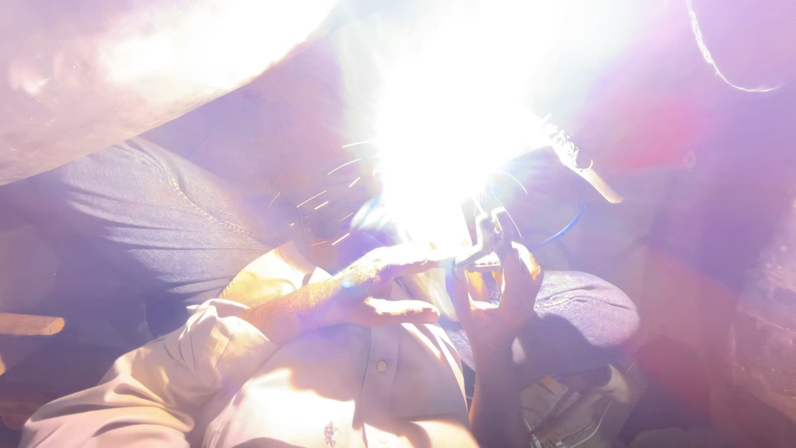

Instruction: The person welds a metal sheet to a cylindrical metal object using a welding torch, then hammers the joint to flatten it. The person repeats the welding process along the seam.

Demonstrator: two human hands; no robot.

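A blinding white welding glare (448, 124) fills the upper middle, with sparks (332, 178) flying off to the left. My right hand (497, 303) rises from below and is shut on a metal clamp-like welding holder (489, 236) just under the glare. A blue cable (564, 228) loops away from the holder. My left hand (365, 290) comes out of a cream sleeve (191, 348) and lies flat, thumb apart, fingers stretched toward the holder. Its fingertips fade into the glare.
My knees in blue jeans frame the hands, one on the left (166, 216) and one on the right (580, 311). A large pale curved metal surface (124, 75) hangs over the top left. A thin cable (721, 66) curves across the top right, and a rusty surface (771, 332) stands at the right.
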